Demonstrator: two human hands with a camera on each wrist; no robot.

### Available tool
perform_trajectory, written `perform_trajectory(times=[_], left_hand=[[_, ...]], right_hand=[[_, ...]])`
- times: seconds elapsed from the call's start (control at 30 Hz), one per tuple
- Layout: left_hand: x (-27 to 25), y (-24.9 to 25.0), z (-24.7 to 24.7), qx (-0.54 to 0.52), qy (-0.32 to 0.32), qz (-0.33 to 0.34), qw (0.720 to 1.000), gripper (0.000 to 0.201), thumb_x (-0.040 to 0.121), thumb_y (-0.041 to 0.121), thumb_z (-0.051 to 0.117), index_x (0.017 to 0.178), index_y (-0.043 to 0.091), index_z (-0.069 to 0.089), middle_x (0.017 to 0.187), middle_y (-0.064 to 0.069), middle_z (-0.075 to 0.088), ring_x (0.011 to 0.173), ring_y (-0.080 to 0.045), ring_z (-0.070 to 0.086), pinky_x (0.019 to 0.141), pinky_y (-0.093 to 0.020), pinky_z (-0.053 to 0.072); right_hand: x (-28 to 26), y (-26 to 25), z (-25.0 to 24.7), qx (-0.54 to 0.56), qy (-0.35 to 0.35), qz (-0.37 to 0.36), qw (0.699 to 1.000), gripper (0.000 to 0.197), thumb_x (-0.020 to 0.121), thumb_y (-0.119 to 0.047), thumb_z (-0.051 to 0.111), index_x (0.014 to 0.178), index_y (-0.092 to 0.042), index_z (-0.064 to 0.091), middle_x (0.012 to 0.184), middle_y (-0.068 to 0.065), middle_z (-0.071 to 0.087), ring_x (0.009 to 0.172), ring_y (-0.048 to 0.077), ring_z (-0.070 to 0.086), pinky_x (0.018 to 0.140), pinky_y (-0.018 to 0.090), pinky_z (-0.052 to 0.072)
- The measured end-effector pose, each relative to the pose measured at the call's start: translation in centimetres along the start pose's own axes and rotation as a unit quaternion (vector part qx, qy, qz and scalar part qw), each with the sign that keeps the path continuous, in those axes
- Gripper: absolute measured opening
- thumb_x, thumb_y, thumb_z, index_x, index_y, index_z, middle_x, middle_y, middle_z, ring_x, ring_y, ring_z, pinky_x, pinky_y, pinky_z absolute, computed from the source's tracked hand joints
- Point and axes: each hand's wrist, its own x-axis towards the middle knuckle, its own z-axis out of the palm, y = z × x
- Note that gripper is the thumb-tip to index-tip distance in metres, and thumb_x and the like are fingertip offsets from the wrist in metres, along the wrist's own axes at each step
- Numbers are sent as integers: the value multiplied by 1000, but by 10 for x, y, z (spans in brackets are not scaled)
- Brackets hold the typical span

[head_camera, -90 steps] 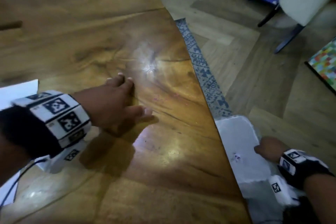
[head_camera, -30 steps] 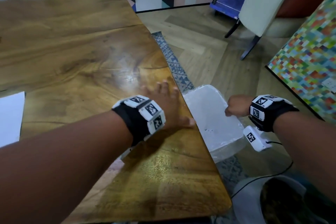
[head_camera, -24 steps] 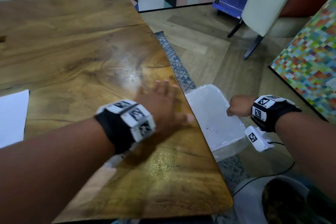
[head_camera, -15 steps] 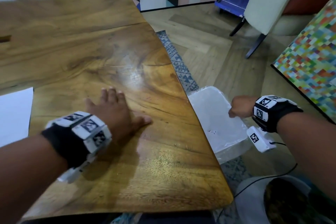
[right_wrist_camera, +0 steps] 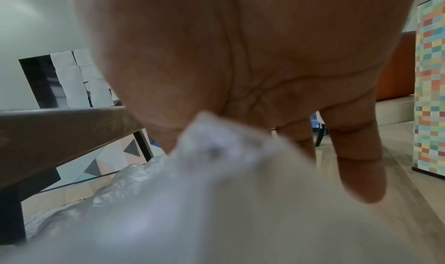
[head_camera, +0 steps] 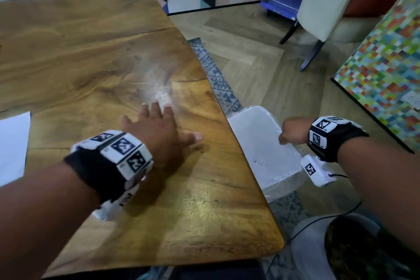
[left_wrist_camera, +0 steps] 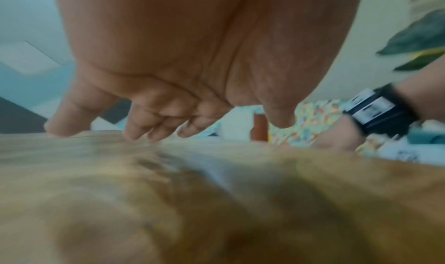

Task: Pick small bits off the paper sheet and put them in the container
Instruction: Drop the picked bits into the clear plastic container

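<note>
Wooden table [head_camera: 95,57] is lying under my spread left hand [head_camera: 156,129]; my right hand [head_camera: 293,134] is pinching the container [head_camera: 256,134] rim beside the edge. Bits [head_camera: 259,162], probably few, are lying inside; if my pinch is slipping, they are spilling. Paper sheet [head_camera: 11,145] is waiting far left.
</note>
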Motion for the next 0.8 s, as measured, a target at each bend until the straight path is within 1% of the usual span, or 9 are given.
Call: perform_trajectory(times=[0.07,0.13,0.23,0.33,0.4,0.47,0.57,0.7,0.8], left_hand=[[-1,-16,8,22,-10,-31,999,121,75,96,25,163,15,7,172,-11,-3,158,-31,2,119,-68,17],[-4,-2,16,22,-20,-19,999,126,74,97,28,163,12,3,172,-15,-7,158,-33,-2,121,-66,13],[-7,51,24,13,-27,44,999,128,77,96,28,162,8,-8,169,-19,-15,157,-35,-11,123,-64,4],[-15,103,28,-6,-34,126,991,125,80,94,28,161,7,-9,169,-19,-18,157,-34,-16,123,-63,1],[-22,125,29,-20,-49,173,984,123,81,93,30,162,8,-8,169,-17,-18,157,-32,-17,123,-62,-2],[-26,131,28,-32,-47,188,981,122,81,92,31,162,10,-9,170,-14,-19,157,-30,-18,123,-62,-4],[-16,100,19,-22,-15,143,989,118,82,91,31,164,14,-5,171,-11,-15,158,-29,-14,124,-63,-1],[11,36,5,38,15,33,999,120,77,95,26,163,13,8,172,-13,0,158,-32,-3,121,-68,9],[10,41,11,67,10,38,997,124,75,97,27,163,12,7,172,-16,-1,158,-35,-1,121,-67,8]], right_hand=[[2,0,3,0,-3,-2,1000,34,88,-24,64,61,-7,52,63,5,48,55,19,43,54,29,32],[4,-3,6,-3,-4,-2,1000,36,88,-24,63,59,-9,49,63,5,47,55,19,42,53,29,31],[6,-6,6,-6,-10,-2,1000,39,88,-23,63,56,-9,48,62,5,46,54,19,41,53,28,30],[3,-8,2,-15,-7,-6,1000,40,88,-23,64,54,-9,47,59,5,46,53,19,41,52,28,30],[2,-7,-1,-24,-6,-7,1000,39,87,-23,64,54,-9,49,58,4,48,52,19,42,51,27,31],[0,-7,-3,-33,-5,-11,999,39,87,-23,64,54,-9,50,57,4,48,54,20,45,51,27,32],[-1,-7,-5,-43,0,-21,999,41,85,-23,65,52,-8,46,55,5,44,65,28,45,54,29,32],[-4,-6,-6,-47,2,-19,999,39,88,-23,64,55,-10,48,61,5,47,70,28,49,52,27,32],[-4,-6,-8,-46,6,-17,999,36,88,-24,64,58,-10,50,64,5,51,71,28,52,53,27,34]])
